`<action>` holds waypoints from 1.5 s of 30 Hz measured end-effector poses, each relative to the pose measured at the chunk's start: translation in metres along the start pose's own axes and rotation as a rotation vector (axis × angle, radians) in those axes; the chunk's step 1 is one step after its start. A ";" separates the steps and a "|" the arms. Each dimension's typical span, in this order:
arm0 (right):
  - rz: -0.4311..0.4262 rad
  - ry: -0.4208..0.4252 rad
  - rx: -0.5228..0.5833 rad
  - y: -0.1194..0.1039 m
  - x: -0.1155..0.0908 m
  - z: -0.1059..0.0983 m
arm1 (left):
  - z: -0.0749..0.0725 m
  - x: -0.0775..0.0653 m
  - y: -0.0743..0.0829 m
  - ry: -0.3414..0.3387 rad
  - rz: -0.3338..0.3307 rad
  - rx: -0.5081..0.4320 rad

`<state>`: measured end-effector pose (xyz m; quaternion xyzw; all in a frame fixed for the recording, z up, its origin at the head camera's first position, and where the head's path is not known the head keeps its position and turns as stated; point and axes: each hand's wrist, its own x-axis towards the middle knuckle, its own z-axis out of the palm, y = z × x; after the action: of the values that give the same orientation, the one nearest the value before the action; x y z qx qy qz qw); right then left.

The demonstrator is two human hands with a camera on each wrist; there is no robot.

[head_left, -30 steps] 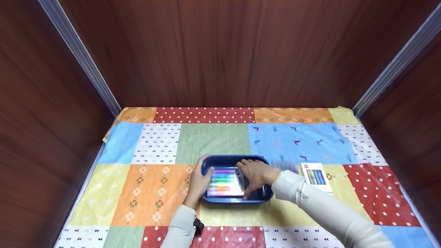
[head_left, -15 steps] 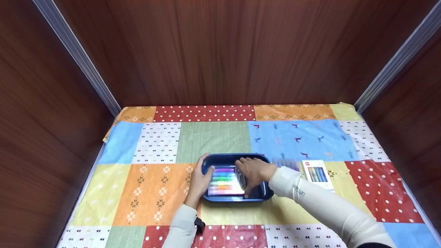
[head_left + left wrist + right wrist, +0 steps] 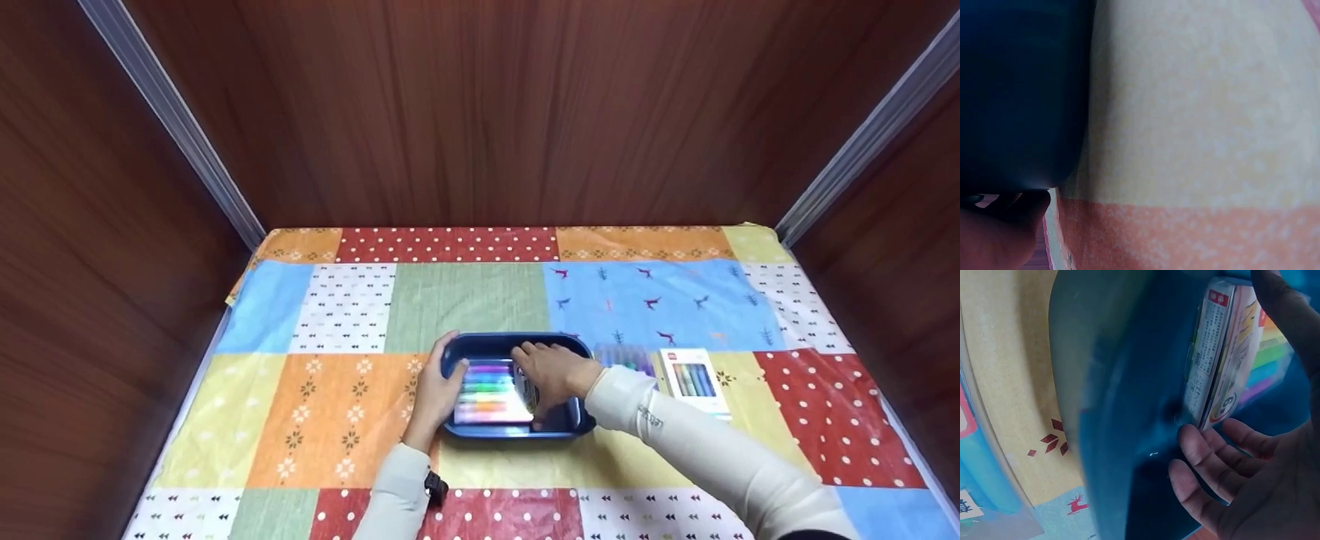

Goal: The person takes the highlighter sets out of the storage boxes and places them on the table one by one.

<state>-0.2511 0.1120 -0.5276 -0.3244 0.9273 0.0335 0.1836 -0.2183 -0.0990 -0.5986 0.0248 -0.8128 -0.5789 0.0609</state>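
In the head view, a dark blue plastic tub (image 3: 517, 433) stands near the middle of the patterned cloth. My left hand (image 3: 437, 390) holds its left end, thumb over the rim and fingers outside. Inside lies a pack of highlighters (image 3: 487, 394) in several colours. My right hand (image 3: 551, 373) reaches into the tub and grips the pack's right side. From the right wrist, the thumb sits at one end of the pack (image 3: 1233, 360) and the curled fingertips (image 3: 1192, 439) meet the other end. The left wrist view shows the tub's outer wall (image 3: 1022, 101) with fingers against it.
Right of the tub lie a clear pack of purplish pens (image 3: 624, 358) and a white box of coloured pens (image 3: 690, 375), partly behind the right sleeve (image 3: 675, 435). Brown wood-grain panels (image 3: 480, 112) enclose the table at the back and both sides.
Both hands keep their places on the tub and the pack. The right thumb sinks slightly deeper into the tub's shadow, and less of the pack's label end shows. The head view shifts a little.
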 end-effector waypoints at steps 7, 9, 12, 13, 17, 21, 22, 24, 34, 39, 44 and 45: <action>-0.004 0.009 -0.024 0.002 -0.001 0.004 | 0.002 0.000 0.001 -0.012 -0.021 -0.012; -0.004 0.012 -0.025 0.002 0.000 0.004 | 0.002 -0.001 0.002 -0.011 -0.023 -0.018; 0.000 0.012 -0.021 0.001 0.000 0.005 | 0.001 -0.001 0.002 -0.012 -0.028 -0.025; 0.004 0.006 -0.028 0.001 0.000 0.005 | 0.001 -0.002 0.002 -0.013 -0.028 -0.025; 0.009 -0.006 -0.055 -0.002 -0.001 0.005 | 0.002 -0.002 0.002 -0.015 -0.035 -0.025; -0.001 0.010 -0.089 -0.004 0.000 0.005 | 0.001 -0.001 0.002 -0.020 -0.037 -0.015; -0.004 0.017 -0.093 -0.004 0.001 0.005 | 0.001 0.000 0.003 -0.020 -0.037 -0.013; -0.009 0.023 -0.103 -0.005 0.002 0.004 | 0.000 0.000 0.004 -0.020 -0.035 -0.016; -0.010 0.067 -0.117 -0.006 0.001 0.006 | 0.000 0.000 0.003 -0.022 -0.032 -0.013; -0.018 0.090 -0.107 -0.006 -0.001 0.005 | 0.000 0.000 0.001 -0.010 -0.034 -0.014; -0.043 0.113 -0.082 -0.002 -0.003 0.004 | 0.000 0.000 0.003 -0.009 -0.044 -0.008; -0.044 0.121 -0.076 -0.001 -0.004 0.004 | 0.000 0.001 0.003 -0.010 -0.044 -0.003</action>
<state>-0.2467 0.1140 -0.5298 -0.3527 0.9275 0.0449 0.1152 -0.2188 -0.0983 -0.5951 0.0397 -0.8113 -0.5815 0.0442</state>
